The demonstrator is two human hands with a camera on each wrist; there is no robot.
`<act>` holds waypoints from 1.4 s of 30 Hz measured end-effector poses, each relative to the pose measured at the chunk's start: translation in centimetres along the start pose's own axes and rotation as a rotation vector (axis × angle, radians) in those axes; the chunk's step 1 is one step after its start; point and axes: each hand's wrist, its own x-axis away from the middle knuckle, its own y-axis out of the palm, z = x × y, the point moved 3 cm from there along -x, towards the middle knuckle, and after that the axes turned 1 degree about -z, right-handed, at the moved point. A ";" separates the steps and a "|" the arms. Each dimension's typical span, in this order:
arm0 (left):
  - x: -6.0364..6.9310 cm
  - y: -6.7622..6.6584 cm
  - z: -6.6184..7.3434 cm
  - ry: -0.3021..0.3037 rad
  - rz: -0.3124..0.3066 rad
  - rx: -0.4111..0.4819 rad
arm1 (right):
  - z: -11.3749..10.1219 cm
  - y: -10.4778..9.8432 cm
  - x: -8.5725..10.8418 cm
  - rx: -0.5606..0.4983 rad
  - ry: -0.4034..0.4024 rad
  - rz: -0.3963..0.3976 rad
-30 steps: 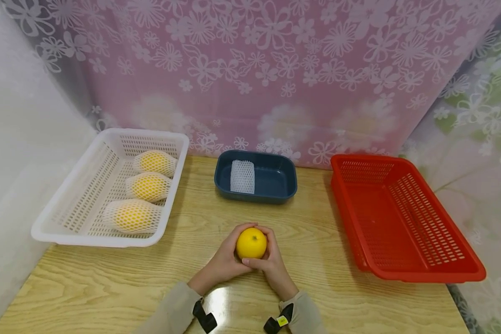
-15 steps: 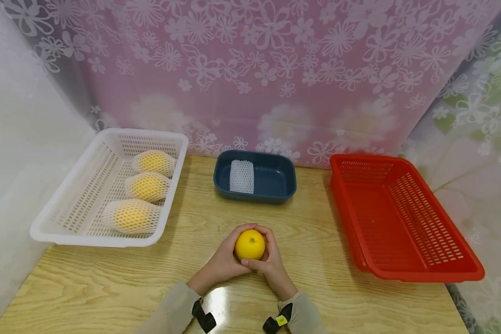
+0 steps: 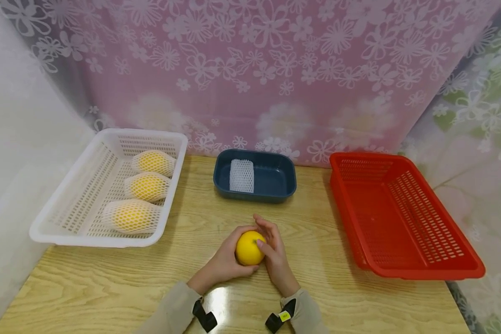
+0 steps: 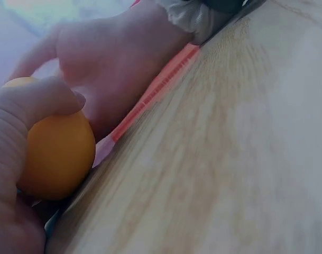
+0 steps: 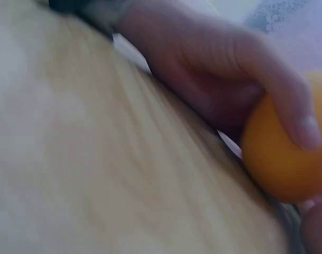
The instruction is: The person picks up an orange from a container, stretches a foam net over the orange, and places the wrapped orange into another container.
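Note:
My left hand [image 3: 230,258] grips a round yellow orange [image 3: 248,253], low over the wooden table, its thumb along the near side. Across from it, my right hand [image 3: 275,253] has its thumb on top of the orange near the stem spot. The other right fingers reach up behind the fruit, fairly straight. In the left wrist view the left thumb crosses the orange [image 4: 60,153], with the right hand [image 4: 102,69] beyond. The right wrist view has the left hand [image 5: 213,69] around the orange [image 5: 282,159]; little of the right hand shows there.
At the left, a white basket [image 3: 73,185] holds three yellow fruits [image 3: 133,217] in foam nets. A dark blue tub [image 3: 275,178] stands at the back with a white foam net [image 3: 241,176] inside. To the right is a red basket [image 3: 359,232] on the table [image 3: 317,278].
My right hand has loosened from around the orange. Its thumb has moved from the near side up onto the top, and its fingers have lifted behind. The left hand keeps its grip.

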 end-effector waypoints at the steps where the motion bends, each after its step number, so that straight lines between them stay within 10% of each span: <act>1: 0.1 0.0 0.0 -0.017 0.001 0.001 | -0.1 -0.2 -0.2 0.008 0.025 0.017; 8: 0.0 0.0 2.2 -0.047 0.001 -0.015 | -2.5 -2.0 -3.7 0.131 0.072 0.048; 15: -0.2 -0.4 4.0 -0.050 -0.025 0.024 | -5.2 -3.0 -9.5 0.501 0.009 -0.044; 28: -0.1 -0.3 2.5 -0.097 -0.035 0.010 | -4.1 -3.2 -15.8 0.936 0.411 -0.075; 32: 0.1 0.1 0.3 -0.078 -0.027 0.002 | -2.7 -3.3 -16.3 0.984 0.463 -0.136; 42: 0.1 0.0 0.1 -0.079 -0.040 0.016 | -1.8 -3.2 -17.0 1.043 0.555 -0.192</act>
